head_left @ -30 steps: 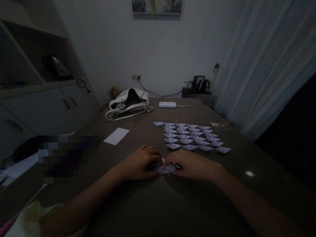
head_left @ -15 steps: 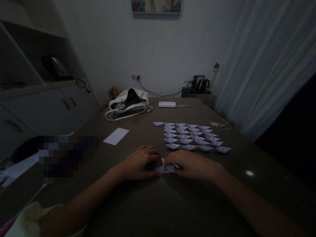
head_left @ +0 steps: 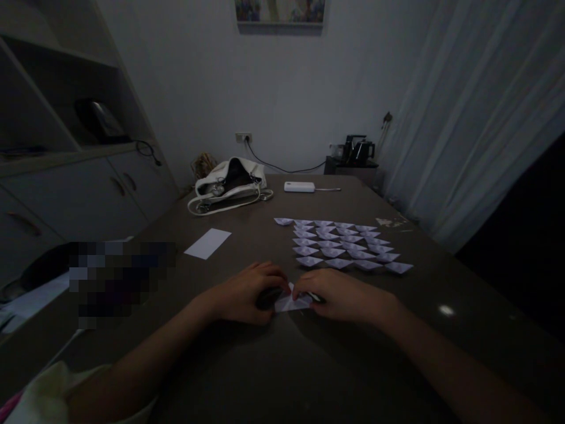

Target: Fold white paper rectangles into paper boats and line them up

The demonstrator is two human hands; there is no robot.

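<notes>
A small folded white paper [head_left: 292,304] lies low over the table between my two hands. My left hand [head_left: 247,292] curls at its left side, the index fingertip touching the top of the paper while the thumb sits just off its lower left edge. From the other side, my right hand [head_left: 342,294] pinches the paper's right part, index finger on top and thumb at the right corner. Beyond the right hand stand several folded paper boats [head_left: 334,252] in rows. A flat white sheet [head_left: 208,243] rests ahead of my left hand.
On the dark table [head_left: 247,377], a white handbag [head_left: 232,182] stands at the back left. A white power bank [head_left: 299,186] with a short cable lies near the far edge. Papers [head_left: 37,301] and a blurred-out patch are at the left. A kettle [head_left: 362,151] stands behind.
My left thumb has slid left, off the folded paper, baring more of its lower left part. The right hand has stayed nearly still.
</notes>
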